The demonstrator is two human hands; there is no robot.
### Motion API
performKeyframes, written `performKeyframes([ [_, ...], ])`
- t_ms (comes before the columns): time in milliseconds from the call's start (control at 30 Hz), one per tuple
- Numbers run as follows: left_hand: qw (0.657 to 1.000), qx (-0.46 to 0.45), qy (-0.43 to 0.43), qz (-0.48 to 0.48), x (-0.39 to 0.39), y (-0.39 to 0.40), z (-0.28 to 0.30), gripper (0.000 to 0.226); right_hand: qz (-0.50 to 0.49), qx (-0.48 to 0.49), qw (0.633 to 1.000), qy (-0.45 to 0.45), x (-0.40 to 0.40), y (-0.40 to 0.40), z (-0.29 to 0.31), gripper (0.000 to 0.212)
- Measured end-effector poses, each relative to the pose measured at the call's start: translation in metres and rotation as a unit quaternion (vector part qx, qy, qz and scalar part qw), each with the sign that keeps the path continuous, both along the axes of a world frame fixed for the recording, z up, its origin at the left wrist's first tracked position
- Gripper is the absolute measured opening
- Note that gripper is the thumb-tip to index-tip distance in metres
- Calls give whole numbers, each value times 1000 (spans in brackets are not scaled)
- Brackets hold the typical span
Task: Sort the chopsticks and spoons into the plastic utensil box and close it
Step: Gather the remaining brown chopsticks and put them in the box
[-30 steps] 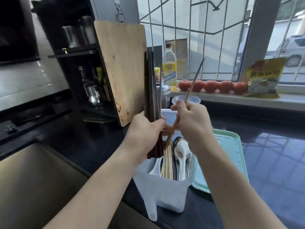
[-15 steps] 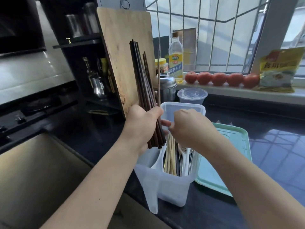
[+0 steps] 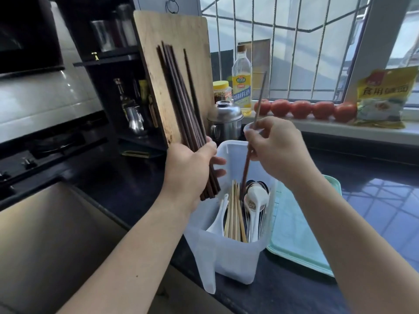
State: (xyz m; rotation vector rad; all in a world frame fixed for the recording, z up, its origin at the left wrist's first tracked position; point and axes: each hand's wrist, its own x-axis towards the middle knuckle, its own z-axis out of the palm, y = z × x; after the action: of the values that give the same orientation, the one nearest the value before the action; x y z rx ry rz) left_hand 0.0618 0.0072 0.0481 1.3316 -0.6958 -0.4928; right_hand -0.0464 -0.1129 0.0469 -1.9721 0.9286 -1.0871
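We see the plastic utensil box point(image 3: 229, 252) standing open on the dark counter point(image 3: 294, 288) at the edge of the sink point(image 3: 56, 241), with the pale green lid point(image 3: 301, 232) lying flat just to its right. Our left hand point(image 3: 190, 168) grips a bundle of dark chopsticks point(image 3: 181, 98) above the box's left side; they fan upward in front of the wooden cutting board point(image 3: 172, 71), and we cannot count them surely where they overlap. Our right hand point(image 3: 274, 148) pinches a single dark chopstick point(image 3: 249, 155), nearly upright, its lower end down among the utensils in the box. Inside the box stand light bamboo chopsticks point(image 3: 234, 214) in the middle, a white ladle-like spoon point(image 3: 218, 220) to their left, and white and metal spoons point(image 3: 256, 200) to their right; the two hands hide the far rim. Behind the box sit a steel pot with a lid point(image 3: 224, 121), a yellow-capped jar point(image 3: 221, 91) and an oil bottle point(image 3: 242, 80) with a green and yellow label bearing Chinese characters too small to read with certainty. Five tomatoes point(image 3: 301, 108) line the windowsill, and beside them leans a yellow bag point(image 3: 383, 98) whose writing begins with 食用. A dark rack at the left holds a metal kettle point(image 3: 135, 118) and steel cups.
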Motion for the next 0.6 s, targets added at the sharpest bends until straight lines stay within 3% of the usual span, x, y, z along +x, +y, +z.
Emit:
performKeyframes([
  [133,1000,-9,-16,9,5,-2,-4,8,18,-53,962,268,1,14,-9,53],
  [200,1000,1,0,-4,4,-2,-3,10,40,-89,923,373,4,22,-14,49],
  [267,1000,6,12,-11,3,-2,-3,12,42,-104,903,415,2,25,-11,42],
  [333,1000,13,6,-24,3,0,-3,15,29,-107,921,373,-3,20,-6,37],
  [467,993,37,19,-107,0,4,0,12,72,-2,995,71,-8,14,9,30],
  [533,986,53,5,-161,0,6,2,13,145,79,986,-25,-7,18,13,28],
  [600,979,72,-21,-192,-1,7,3,14,173,85,980,-43,-6,20,10,26],
])
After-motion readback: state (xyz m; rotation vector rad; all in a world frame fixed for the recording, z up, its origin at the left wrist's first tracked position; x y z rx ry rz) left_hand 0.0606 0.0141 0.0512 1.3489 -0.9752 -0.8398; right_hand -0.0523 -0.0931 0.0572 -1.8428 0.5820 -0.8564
